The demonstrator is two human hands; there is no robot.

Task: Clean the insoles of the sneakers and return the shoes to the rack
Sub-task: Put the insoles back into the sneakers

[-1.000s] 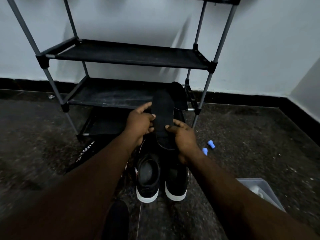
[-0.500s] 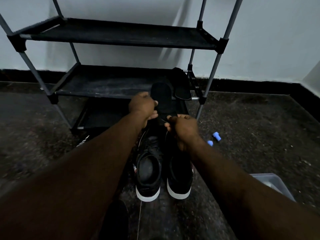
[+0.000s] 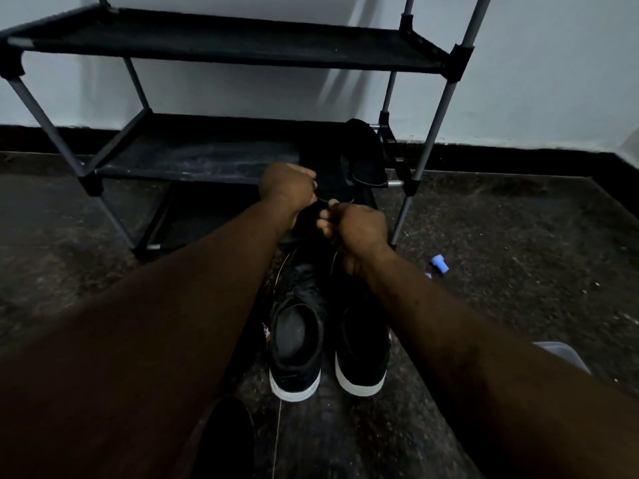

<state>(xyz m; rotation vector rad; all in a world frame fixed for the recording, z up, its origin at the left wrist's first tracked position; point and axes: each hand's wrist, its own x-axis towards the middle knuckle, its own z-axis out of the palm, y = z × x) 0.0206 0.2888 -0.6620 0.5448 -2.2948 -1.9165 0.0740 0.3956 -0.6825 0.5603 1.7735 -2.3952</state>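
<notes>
Two black sneakers with white soles stand side by side on the dark floor, the left sneaker [image 3: 296,344] and the right sneaker [image 3: 361,350], heels toward me. Above their toes I hold a black insole [image 3: 330,179] upright. My left hand [image 3: 288,186] grips its left edge, and my right hand [image 3: 356,229] pinches its lower end. A second black insole [image 3: 366,153] lies on the right end of the rack's middle shelf. The black shoe rack [image 3: 221,46] with grey poles stands just behind the shoes.
Two small blue caps [image 3: 438,264] lie on the floor to the right of the rack's leg. A grey plastic tub [image 3: 567,357] shows behind my right forearm. A dark object [image 3: 224,440] sits near the bottom edge. The white wall is close behind the rack.
The insole and both hands have moved forward and lower, toward the rack's middle shelf. My fingers have closed tighter on the insole. The camera has moved in closer to the rack.
</notes>
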